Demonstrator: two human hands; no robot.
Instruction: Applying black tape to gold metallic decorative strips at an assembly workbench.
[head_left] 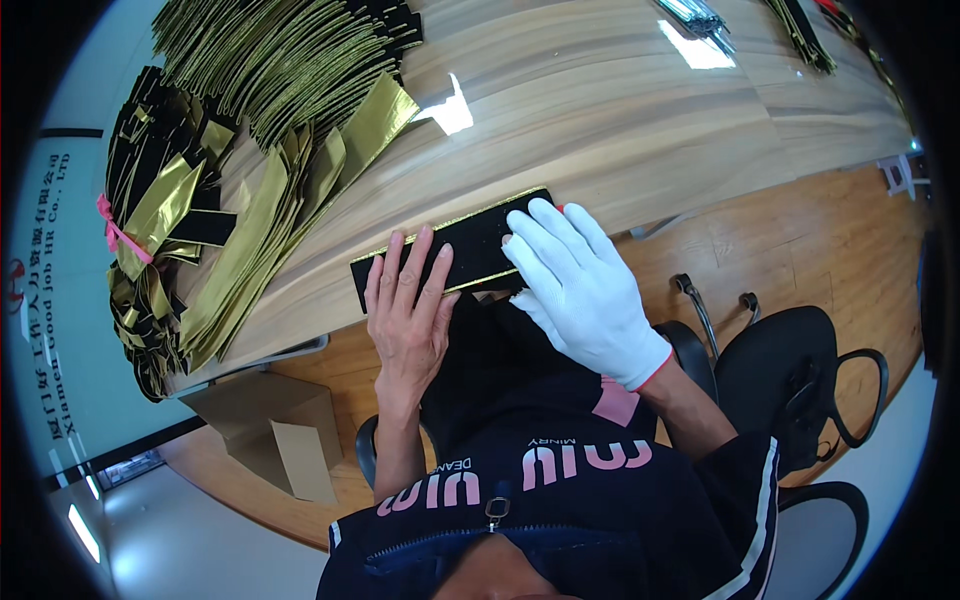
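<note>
A black strip with shiny gold edges (470,250) lies at the table's near edge, in front of my body. My left hand (408,300) is bare and rests on the strip's left part, fingers spread, palm down. On its right end lies my right hand (588,295) in a white knitted glove, its fingers stretched out flat. A bit of red shows beside the gloved fingertips; I cannot make out what it is. The glove hides the strip's right end. To the left, a pile of loose gold strips (245,260) reaches toward the near edge.
A fanned stack of black, gold-edged strips (290,70) lies at the far left. Beside it sits a bundle tied with pink ribbon (125,235). Silvery packets (695,18) lie far right on the wood-grain table (600,110). Below are an open cardboard box (265,425) and a black chair (780,370).
</note>
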